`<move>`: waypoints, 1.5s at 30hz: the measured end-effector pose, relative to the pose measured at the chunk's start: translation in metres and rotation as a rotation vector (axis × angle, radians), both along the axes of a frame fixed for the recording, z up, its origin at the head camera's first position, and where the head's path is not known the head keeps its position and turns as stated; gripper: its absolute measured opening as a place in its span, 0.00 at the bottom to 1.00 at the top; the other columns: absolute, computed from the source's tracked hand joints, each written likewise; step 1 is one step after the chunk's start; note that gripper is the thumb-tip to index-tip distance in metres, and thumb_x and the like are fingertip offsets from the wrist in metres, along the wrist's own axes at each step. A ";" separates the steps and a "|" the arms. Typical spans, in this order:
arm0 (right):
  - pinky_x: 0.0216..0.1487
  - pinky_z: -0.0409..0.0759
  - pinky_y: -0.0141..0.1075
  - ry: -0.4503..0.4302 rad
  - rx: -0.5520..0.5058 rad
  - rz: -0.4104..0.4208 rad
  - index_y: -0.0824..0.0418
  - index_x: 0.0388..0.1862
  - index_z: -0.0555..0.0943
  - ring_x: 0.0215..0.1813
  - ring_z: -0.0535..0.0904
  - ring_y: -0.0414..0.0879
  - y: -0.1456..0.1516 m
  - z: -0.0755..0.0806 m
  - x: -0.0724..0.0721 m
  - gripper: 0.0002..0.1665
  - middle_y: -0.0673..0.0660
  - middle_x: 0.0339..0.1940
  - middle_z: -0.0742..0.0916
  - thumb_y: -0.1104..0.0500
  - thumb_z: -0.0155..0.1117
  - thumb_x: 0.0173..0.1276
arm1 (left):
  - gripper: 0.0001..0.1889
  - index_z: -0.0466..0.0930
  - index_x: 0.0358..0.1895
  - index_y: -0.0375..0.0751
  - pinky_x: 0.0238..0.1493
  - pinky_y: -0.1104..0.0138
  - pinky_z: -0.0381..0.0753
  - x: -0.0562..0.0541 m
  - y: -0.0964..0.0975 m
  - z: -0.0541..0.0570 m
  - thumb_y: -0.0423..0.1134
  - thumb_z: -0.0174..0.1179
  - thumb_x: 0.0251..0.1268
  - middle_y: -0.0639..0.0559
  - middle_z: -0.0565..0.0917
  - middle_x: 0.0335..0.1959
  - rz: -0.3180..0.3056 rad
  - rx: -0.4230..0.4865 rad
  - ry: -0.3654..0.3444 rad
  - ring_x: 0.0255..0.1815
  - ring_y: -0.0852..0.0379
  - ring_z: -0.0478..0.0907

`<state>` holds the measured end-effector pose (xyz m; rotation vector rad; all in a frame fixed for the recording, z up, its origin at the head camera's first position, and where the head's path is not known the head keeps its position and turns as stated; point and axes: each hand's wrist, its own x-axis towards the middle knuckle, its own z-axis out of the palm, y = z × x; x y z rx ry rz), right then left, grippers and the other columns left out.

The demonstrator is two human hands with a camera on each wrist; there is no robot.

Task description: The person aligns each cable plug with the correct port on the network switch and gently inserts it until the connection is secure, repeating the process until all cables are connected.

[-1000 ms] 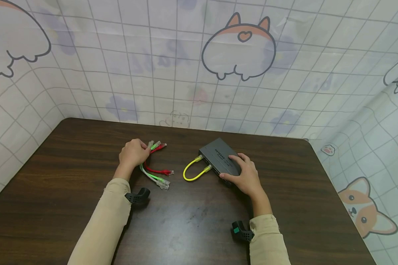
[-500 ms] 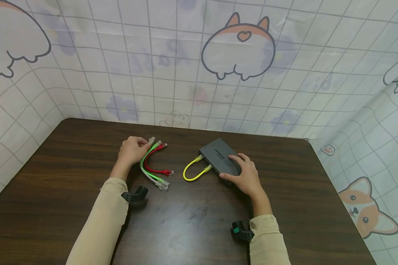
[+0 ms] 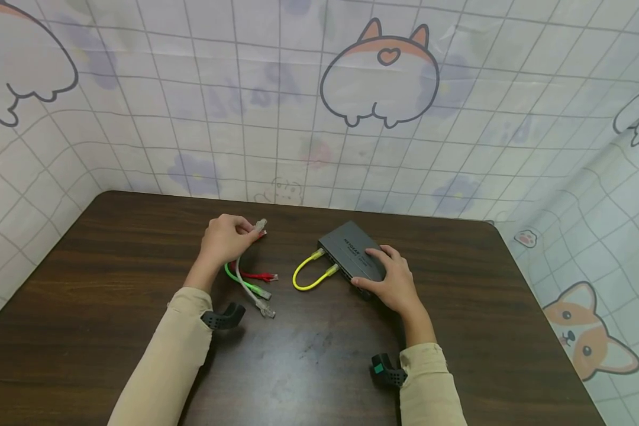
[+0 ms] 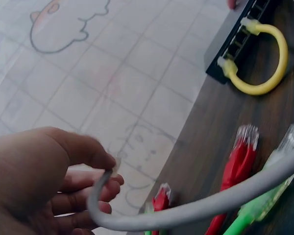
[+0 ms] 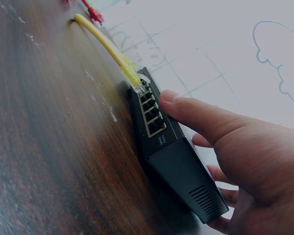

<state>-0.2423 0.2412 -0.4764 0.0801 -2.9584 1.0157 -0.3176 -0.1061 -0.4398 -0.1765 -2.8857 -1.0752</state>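
My left hand (image 3: pixel 223 239) pinches one plug end of a grey network cable (image 3: pixel 257 301) between thumb and fingers, above the table. The cable bows down from the fingertips, its other plug hanging toward the front. Below lie a red cable (image 3: pixel 258 276) and a green cable (image 3: pixel 252 288), partly hidden by the hand and the grey cable. My right hand (image 3: pixel 396 281) grips the near right corner of a dark NETGEAR network switch (image 3: pixel 346 241), thumb along the port side. Both plugs of a yellow cable (image 3: pixel 300 284) sit in its ports, and several bare ports (image 5: pixel 152 112) show in the right wrist view.
The switch and cables are on a dark wood table (image 3: pixel 309 367). Behind it and at both sides hangs a white grid-patterned curtain (image 3: pixel 234 118) with dog drawings, close to the table's back edge.
My left hand has lifted the grey cable's far plug and carried it slightly right, drawing the cable away from the green one. The right hand and the switch keep their place.
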 end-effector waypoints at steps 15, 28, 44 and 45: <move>0.63 0.61 0.63 -0.003 0.006 -0.002 0.49 0.71 0.68 0.72 0.58 0.63 -0.001 0.000 -0.001 0.46 0.60 0.77 0.60 0.39 0.72 0.55 | 0.09 0.85 0.28 0.46 0.24 0.67 0.70 0.011 0.035 0.003 0.44 0.60 0.59 0.52 0.85 0.24 -0.030 0.046 0.096 0.23 0.56 0.76; 0.63 0.61 0.63 -0.016 0.008 -0.010 0.48 0.71 0.68 0.72 0.58 0.63 0.000 0.000 -0.002 0.46 0.60 0.77 0.60 0.38 0.72 0.55 | 0.09 0.85 0.31 0.44 0.28 0.63 0.74 0.017 0.059 -0.004 0.45 0.61 0.62 0.51 0.85 0.26 -0.048 0.120 0.154 0.25 0.56 0.78; 0.64 0.61 0.64 -0.008 0.009 -0.010 0.49 0.71 0.68 0.72 0.58 0.64 0.000 0.000 -0.001 0.46 0.60 0.77 0.60 0.39 0.73 0.55 | 0.08 0.86 0.33 0.48 0.48 0.56 0.78 0.020 0.067 -0.015 0.47 0.62 0.64 0.57 0.85 0.27 -0.265 -0.017 0.076 0.28 0.62 0.78; 0.64 0.61 0.64 -0.008 0.011 -0.010 0.49 0.71 0.68 0.72 0.58 0.64 0.000 0.000 -0.001 0.46 0.60 0.77 0.60 0.39 0.73 0.55 | 0.08 0.86 0.32 0.49 0.48 0.55 0.78 0.020 0.068 -0.016 0.47 0.62 0.64 0.57 0.84 0.27 -0.268 -0.019 0.073 0.28 0.62 0.78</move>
